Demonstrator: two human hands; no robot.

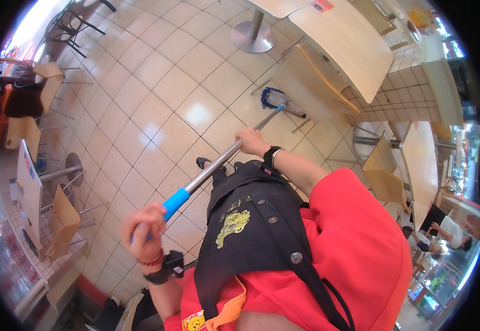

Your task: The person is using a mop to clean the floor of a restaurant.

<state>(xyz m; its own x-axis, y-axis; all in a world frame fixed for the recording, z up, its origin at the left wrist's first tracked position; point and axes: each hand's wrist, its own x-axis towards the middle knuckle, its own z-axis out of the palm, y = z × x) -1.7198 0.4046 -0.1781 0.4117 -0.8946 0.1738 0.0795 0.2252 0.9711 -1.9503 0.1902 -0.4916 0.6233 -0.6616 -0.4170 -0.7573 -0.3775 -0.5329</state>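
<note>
A mop (216,165) with a steel pole and a blue grip runs slantwise in front of me. My left hand (144,229) wraps round the top end of the blue grip. Farther down, my right hand (252,142) closes round the bare metal pole. The mop head (273,99), greyish white with a blue fringe, lies on the tiled floor beside a wooden chair (320,83), and part of it is hidden by that chair. I wear a black apron (256,220) over a red shirt, with black bands on both wrists.
Pale tables (345,38) with a round metal base (252,37) stand ahead on the right. Another table (421,160) and chair (384,171) are at the right. To the left are a table (29,193), wooden chairs (63,223) and black chairs (72,30). People (451,231) sit far right.
</note>
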